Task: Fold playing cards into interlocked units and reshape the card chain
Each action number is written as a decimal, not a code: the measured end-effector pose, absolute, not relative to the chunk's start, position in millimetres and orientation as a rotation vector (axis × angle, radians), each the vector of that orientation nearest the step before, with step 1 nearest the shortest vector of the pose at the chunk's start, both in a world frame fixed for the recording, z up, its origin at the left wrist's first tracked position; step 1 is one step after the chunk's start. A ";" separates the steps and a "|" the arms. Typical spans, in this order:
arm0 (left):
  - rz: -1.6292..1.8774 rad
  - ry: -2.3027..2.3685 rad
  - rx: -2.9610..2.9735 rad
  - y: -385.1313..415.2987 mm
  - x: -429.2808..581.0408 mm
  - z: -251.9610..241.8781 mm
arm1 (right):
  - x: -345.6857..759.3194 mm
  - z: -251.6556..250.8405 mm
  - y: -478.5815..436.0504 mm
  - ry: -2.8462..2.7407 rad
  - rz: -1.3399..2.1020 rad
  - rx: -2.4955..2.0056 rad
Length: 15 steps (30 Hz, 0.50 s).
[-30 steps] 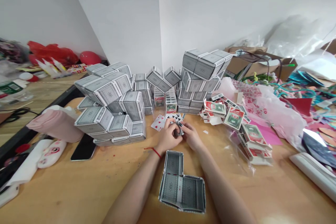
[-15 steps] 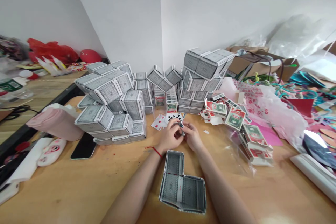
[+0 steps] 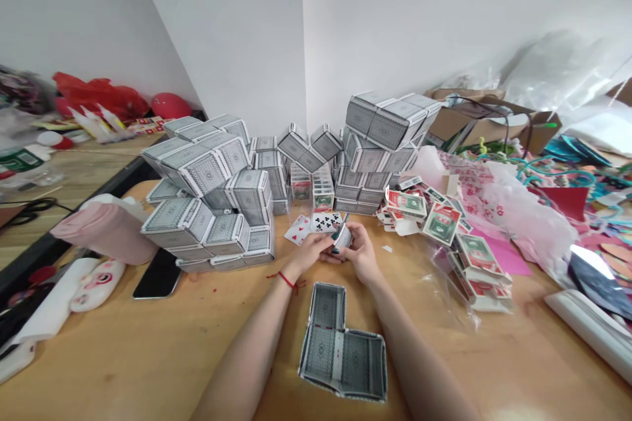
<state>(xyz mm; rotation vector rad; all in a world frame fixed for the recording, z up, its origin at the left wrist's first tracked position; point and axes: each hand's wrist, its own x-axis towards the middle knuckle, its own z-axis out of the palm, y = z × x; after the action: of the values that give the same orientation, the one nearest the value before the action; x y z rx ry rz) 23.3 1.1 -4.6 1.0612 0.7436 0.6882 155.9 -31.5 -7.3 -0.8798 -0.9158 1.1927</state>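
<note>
Between my hands, above the middle of the table, is a grey-backed playing card (image 3: 342, 237), partly hidden by fingers; whether it is one card or more I cannot tell. My left hand (image 3: 316, 251), with a red string at its wrist, pinches its left side. My right hand (image 3: 363, 252) grips its right side. Just behind lie two face-up playing cards, a hearts card (image 3: 297, 230) and a clubs card (image 3: 326, 222). Nearer me, between my forearms, sits an L-shaped piece made of grey playing cards (image 3: 320, 345).
Stacked blocks of grey cards stand at left (image 3: 207, 171) and right (image 3: 390, 122). Emptied card boxes (image 3: 441, 222) lie to the right beside a crumpled plastic bag (image 3: 518, 210). At left are a black phone (image 3: 157, 274) and a pink roll (image 3: 103, 231).
The card between my hands has turned so that more of its grey back shows. My left hand has shifted slightly left and its fingers have straightened. The L-shaped piece stays put.
</note>
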 end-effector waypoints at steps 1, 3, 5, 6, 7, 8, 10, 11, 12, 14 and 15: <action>0.665 0.717 1.043 1.2 21.8 -3.1 | 156.1 -7.5 -31.6 -0.921 1.187 -0.891; 0.663 0.677 1.014 1.8 18.6 -1.3 | 156.6 -8.3 -31.3 -0.921 1.173 -0.927; 0.709 0.671 0.997 3.4 15.9 -1.6 | 157.0 -9.1 -30.3 -0.916 1.159 -0.951; 0.738 0.679 1.005 4.6 14.9 -2.5 | 157.1 -9.5 -29.7 -0.912 1.160 -0.950; 0.764 0.695 1.033 5.9 14.1 -3.6 | 157.1 -9.9 -29.0 -0.905 1.167 -0.942; 0.787 0.720 1.083 7.3 13.6 -4.9 | 157.2 -10.3 -28.2 -0.891 1.176 -0.932; 0.840 0.784 1.224 9.5 13.3 -7.2 | 157.8 -11.4 -26.9 -0.839 1.201 -0.916; 0.866 0.814 1.296 10.2 13.6 -8.2 | 158.2 -12.1 -26.4 -0.804 1.215 -0.909; 0.888 0.834 1.359 10.5 14.2 -8.9 | 158.9 -12.8 -25.9 -0.772 1.228 -0.905; 0.923 0.838 1.446 9.7 16.2 -10.3 | 160.4 -14.2 -25.4 -0.731 1.235 -0.907; 0.932 0.831 1.473 8.9 17.4 -11.0 | 161.2 -14.7 -25.4 -0.726 1.233 -0.906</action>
<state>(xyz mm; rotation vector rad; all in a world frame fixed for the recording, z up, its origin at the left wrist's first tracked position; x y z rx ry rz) 17.4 8.9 -11.0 1.4735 0.8315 0.9323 161.2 -25.4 -14.7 -0.9061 -0.7260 1.2330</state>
